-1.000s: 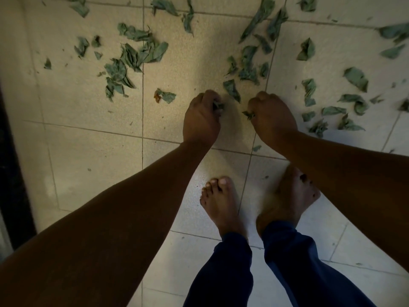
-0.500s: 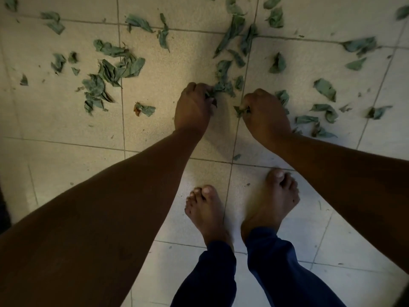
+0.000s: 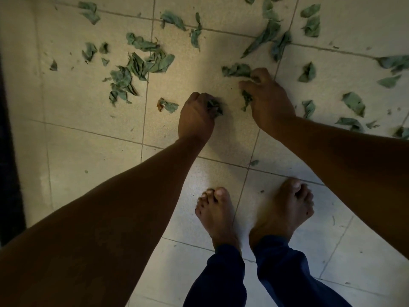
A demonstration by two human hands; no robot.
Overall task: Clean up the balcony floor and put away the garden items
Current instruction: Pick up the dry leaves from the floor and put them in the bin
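Note:
Dry green leaves lie scattered over the pale tiled floor (image 3: 93, 156). My left hand (image 3: 195, 116) is a fist low over the tiles, with crumpled leaves (image 3: 214, 106) sticking out of it. My right hand (image 3: 269, 100) holds a few leaves (image 3: 246, 99) against its palm while its fingers reach onto a bunched leaf clump (image 3: 235, 69) on the floor. A thick pile of leaves (image 3: 141, 65) lies to the left of both hands, and one leaf with a brown tip (image 3: 168, 105) sits just left of my left hand.
My bare feet (image 3: 218, 213) stand on the tiles below the hands, in dark blue trousers. More loose leaves (image 3: 353, 103) spread to the right and along the top. A dark edge (image 3: 8, 173) runs down the left side.
My right hand has opened its fingers and reached forward onto a leaf clump. My left hand stays a fist on its leaves. The view has shifted, so the leaves sit further right and lower.

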